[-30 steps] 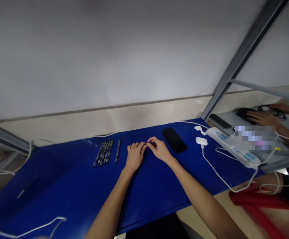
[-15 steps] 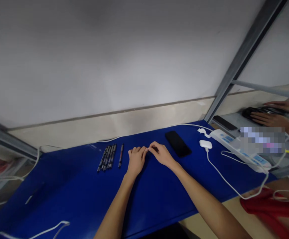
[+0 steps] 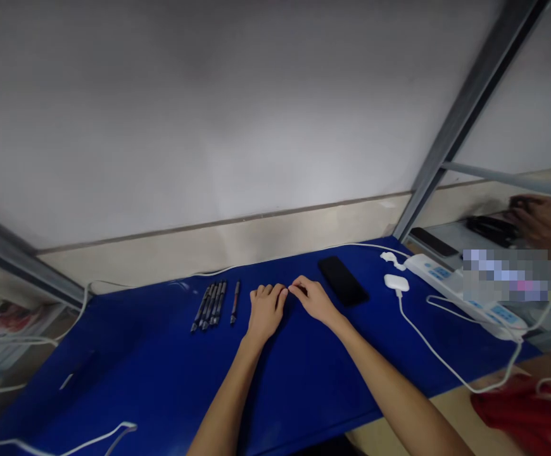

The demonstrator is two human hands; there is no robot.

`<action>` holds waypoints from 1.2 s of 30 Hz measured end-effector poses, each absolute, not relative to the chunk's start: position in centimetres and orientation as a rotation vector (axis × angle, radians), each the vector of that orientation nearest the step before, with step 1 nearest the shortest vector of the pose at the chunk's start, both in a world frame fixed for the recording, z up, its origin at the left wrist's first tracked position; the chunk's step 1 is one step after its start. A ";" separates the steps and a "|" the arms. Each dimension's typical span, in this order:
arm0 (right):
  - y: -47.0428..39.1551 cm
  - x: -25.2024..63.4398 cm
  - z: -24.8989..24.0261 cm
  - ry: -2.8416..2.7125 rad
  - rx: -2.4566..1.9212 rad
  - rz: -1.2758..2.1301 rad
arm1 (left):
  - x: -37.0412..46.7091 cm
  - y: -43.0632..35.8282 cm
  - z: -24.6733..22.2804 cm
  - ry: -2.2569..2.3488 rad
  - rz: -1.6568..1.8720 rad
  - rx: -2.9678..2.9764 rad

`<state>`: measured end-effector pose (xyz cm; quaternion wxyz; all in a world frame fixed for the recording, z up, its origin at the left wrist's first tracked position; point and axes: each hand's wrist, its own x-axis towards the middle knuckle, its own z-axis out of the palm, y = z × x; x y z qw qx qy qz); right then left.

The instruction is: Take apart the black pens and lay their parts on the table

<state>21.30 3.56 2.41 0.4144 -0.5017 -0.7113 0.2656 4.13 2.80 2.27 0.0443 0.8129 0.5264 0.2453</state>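
My left hand (image 3: 265,311) rests on the blue tabletop (image 3: 171,373) with its fingers curled down and the thumb against them. Close by on the right, my right hand (image 3: 314,299) is pinched, thumb and fingertips pressed together near the left thumb. Whatever either hand may hold is too small or hidden to make out. To the left of my left hand lies a single pen (image 3: 235,303) with a reddish stripe. Farther left, several dark pens (image 3: 209,306) lie side by side in a row.
A black phone (image 3: 342,280) lies right of my hands. Beyond it are a white earbud case (image 3: 396,282) on a cable and a long power strip (image 3: 439,275). Another person's hand (image 3: 544,221) is at the far right. White cables cross the table's edges.
The view has shifted slightly, so everything on the table sits a little lower and to the right. My hands have come slightly apart. At the far right the other person's hand has moved.
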 end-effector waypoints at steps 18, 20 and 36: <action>3.1 21.2 3.3 -1.818 -1.254 0.677 | 4.2 3.0 2.4 1.623 0.688 2.501; 3.2 21.2 3.1 -1.823 -1.276 0.661 | 4.3 3.0 2.2 1.617 0.685 2.524; 3.6 21.2 2.7 -1.571 -1.344 0.833 | 4.2 3.2 1.9 1.477 0.759 2.556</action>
